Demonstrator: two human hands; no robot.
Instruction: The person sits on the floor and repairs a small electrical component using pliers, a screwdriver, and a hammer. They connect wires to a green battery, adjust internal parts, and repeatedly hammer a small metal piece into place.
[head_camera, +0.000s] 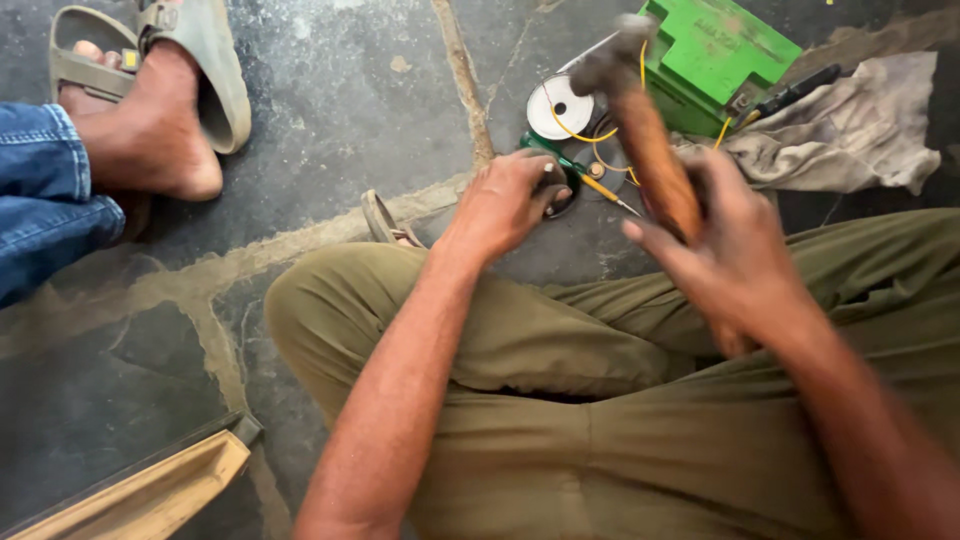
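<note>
Head view, looking straight down over olive-green trousers (560, 400) to a dark stone floor (330, 120). Right hand (735, 250) is wrapped tight around the reddish-brown wooden handle of a hammer (650, 150), its dark metal head blurred up near the top of the shot, above the floor. Left hand (505, 200) is down low, fingers pinched shut on a small dark round metal part (558, 190) that sits on the floor; what exactly it is, I cannot tell. The two hands are apart, the hammer shaft between them. Just beside the left fingers lies a green-handled screwdriver (580, 175), and thin yellow wire (580, 135) loops over a white round disc (560, 105). Beyond that sits a bright green plastic box (720, 50), with a crumpled grey rag (840, 130) to its right. Top left, another person's foot in a grey sandal (200, 70), blue denim leg (40, 200) beside it.
</note>
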